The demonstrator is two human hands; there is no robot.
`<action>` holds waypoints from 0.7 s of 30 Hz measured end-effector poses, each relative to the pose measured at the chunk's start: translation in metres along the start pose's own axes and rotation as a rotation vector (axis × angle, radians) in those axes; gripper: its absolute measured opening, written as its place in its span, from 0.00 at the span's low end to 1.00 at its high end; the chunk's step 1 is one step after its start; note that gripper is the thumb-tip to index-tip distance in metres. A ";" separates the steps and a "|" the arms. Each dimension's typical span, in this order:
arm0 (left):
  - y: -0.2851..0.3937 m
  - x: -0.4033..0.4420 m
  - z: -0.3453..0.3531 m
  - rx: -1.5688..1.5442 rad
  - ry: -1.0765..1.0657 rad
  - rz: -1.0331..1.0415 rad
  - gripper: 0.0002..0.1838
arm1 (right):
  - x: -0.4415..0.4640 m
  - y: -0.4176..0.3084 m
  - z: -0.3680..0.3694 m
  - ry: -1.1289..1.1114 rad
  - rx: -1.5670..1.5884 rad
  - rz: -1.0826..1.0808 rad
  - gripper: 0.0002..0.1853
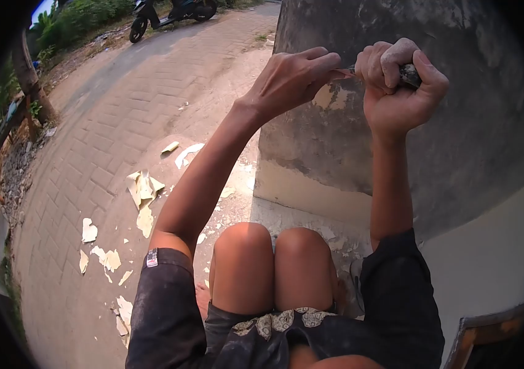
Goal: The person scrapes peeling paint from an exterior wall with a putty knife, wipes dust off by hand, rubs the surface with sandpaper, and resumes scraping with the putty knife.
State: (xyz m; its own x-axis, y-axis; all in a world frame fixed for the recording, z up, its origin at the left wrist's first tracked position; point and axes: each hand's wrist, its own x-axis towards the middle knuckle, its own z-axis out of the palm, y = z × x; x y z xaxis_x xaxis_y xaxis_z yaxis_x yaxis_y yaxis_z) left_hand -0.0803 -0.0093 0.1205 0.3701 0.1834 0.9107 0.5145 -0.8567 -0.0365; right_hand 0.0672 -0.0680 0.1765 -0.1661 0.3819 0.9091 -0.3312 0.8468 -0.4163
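Note:
My right hand (400,92) is wrapped round the dark handle (409,75) of a hand tool, held up before the wall. A thin part of the tool seems to point left out of the fist, but its head is mostly hidden. Close by on the left, my left hand (293,79) has its fingers pressed together at the tool's thin end. What they pinch, if anything, is too small to make out. Behind both hands stands a grey wall (471,129) with bare dark plaster and a patch of cream paint (334,97) left of my right wrist.
Peeled cream paint flakes (143,187) litter the ground left of my bent knees (243,246). A paved path (114,123) runs past, with a parked motorbike (173,15) at the far side. A wooden frame (489,326) stands at the lower right.

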 end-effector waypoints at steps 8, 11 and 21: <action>0.004 -0.008 0.005 -0.017 0.007 -0.021 0.08 | -0.007 0.002 -0.001 0.021 -0.010 0.019 0.19; 0.000 -0.002 0.004 -0.025 0.004 -0.003 0.08 | -0.002 0.003 -0.001 0.022 -0.006 0.016 0.19; 0.003 -0.022 0.014 -0.049 -0.041 -0.054 0.07 | -0.009 0.015 -0.008 0.108 0.024 0.105 0.19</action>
State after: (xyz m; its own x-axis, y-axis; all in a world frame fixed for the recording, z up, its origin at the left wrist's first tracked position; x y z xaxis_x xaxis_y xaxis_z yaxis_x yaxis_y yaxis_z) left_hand -0.0756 -0.0091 0.0949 0.3745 0.2488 0.8932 0.4964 -0.8675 0.0335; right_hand 0.0715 -0.0560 0.1621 -0.1004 0.5068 0.8562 -0.3398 0.7914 -0.5082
